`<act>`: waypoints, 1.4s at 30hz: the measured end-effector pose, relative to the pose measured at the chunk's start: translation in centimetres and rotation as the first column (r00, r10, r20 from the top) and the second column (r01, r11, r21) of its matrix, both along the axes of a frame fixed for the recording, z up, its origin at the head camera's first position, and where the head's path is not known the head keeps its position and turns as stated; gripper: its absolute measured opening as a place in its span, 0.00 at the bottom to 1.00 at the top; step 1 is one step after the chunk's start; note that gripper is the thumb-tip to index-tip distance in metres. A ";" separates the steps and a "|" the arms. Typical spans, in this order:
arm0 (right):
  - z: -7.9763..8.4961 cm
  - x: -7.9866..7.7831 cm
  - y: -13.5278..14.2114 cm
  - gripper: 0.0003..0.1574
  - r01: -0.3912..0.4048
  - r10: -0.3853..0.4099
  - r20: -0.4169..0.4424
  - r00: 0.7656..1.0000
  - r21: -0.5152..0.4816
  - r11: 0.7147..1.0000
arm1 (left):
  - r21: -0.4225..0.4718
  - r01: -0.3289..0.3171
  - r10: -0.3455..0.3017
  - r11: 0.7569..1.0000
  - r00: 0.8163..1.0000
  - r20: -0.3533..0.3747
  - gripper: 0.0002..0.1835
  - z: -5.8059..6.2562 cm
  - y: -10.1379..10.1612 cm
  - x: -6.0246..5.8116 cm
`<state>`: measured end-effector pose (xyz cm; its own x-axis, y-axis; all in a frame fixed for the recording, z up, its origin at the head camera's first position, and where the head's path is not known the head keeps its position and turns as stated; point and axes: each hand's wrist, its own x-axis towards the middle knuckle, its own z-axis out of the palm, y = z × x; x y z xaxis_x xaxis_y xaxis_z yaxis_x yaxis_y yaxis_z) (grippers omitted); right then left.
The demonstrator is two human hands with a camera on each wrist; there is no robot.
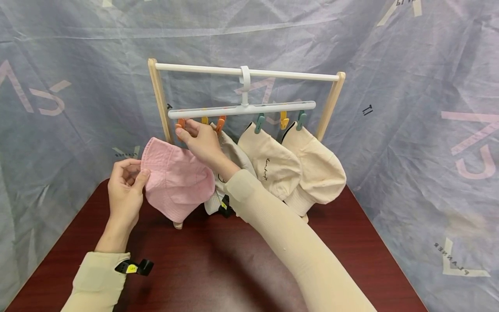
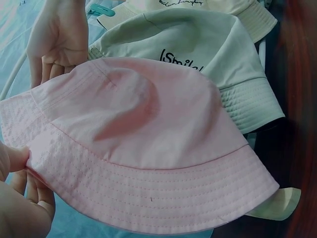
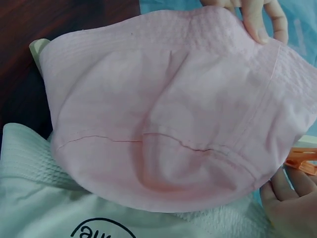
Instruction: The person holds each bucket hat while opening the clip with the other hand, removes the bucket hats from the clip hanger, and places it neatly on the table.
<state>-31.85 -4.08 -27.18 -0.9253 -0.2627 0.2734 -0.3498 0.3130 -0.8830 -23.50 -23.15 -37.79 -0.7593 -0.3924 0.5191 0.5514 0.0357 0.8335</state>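
A pink bucket hat (image 1: 177, 180) hangs in front of the rack's left side, its brim pinched between thumb and fingers of my left hand (image 1: 126, 186). My right hand (image 1: 202, 143) reaches up over the hat's crown and pinches the orange clip (image 1: 180, 124) at the left end of the white hanger (image 1: 218, 111). That same orange clip (image 3: 303, 161) shows beside the hat's edge in the right wrist view. Behind the pink hat is a pale hat (image 2: 183, 64) with black "Smile" lettering, partly hidden by my right forearm in the head view.
Two cream hats (image 1: 269, 162) (image 1: 313, 167) hang from green clips farther right. A second orange clip (image 1: 220, 124) and yellow clips (image 1: 284, 120) line the hanger. A wooden-sided rack (image 1: 331, 104) with a white bar carries it, standing on a dark red table (image 1: 218, 268) before grey cloth.
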 end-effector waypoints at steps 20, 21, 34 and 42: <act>-1.3 1.3 3.7 0.23 -0.102 0.102 0.002 0.995 -0.057 0.993 | 0.060 0.016 -0.014 0.998 0.999 -0.037 0.15 0.7 0.6 0.8; -1.4 1.3 3.9 0.23 -0.102 0.103 0.001 0.995 -0.069 0.992 | 0.069 0.023 -0.020 0.997 0.999 -0.041 0.15 0.7 0.6 0.8; -3.2 1.9 7.9 0.23 -0.073 0.077 0.020 0.997 -0.167 0.983 | 0.119 0.048 -0.038 0.992 0.996 -0.080 0.14 1.2 1.0 1.0; -5.2 2.7 9.8 0.26 -0.097 0.118 0.057 0.991 -0.279 0.955 | 0.142 0.065 -0.053 0.988 0.995 -0.086 0.15 1.5 1.1 1.2</act>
